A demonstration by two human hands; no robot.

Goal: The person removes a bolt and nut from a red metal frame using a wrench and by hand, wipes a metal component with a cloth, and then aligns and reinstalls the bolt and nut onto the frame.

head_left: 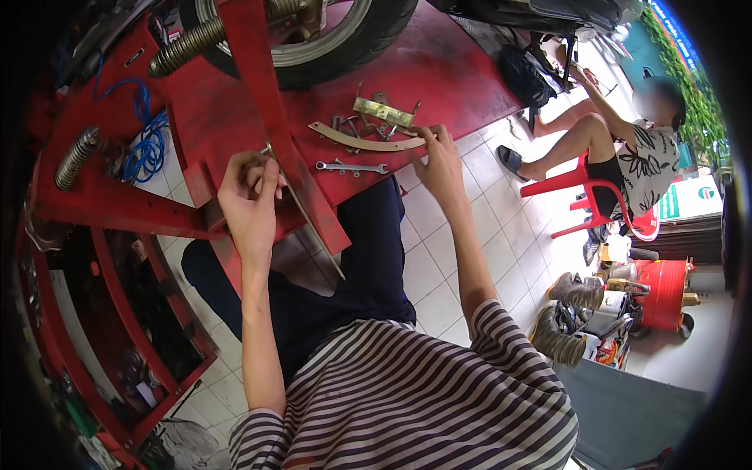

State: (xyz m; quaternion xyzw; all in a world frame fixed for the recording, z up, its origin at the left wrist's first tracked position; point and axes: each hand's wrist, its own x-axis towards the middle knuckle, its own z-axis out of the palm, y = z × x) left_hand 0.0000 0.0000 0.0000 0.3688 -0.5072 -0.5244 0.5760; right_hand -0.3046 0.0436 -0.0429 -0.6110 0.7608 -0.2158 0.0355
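My left hand has its fingers curled together beside a red steel post. What they hold, if anything, is too small to make out. A thin, long metal strip runs from near those fingers down over my lap. My right hand is at the table edge, fingers apart, the fingertips over the end of a curved tan strip with holes. Behind this strip lie several bolts and a brass-coloured bracket. A combination wrench rests nearer to me, with small nuts beside it.
A motorcycle wheel stands on the red table. Springs and a coiled blue hose are at the left, above a red shelf rack. At the right, a person sits on a red plastic chair near boots.
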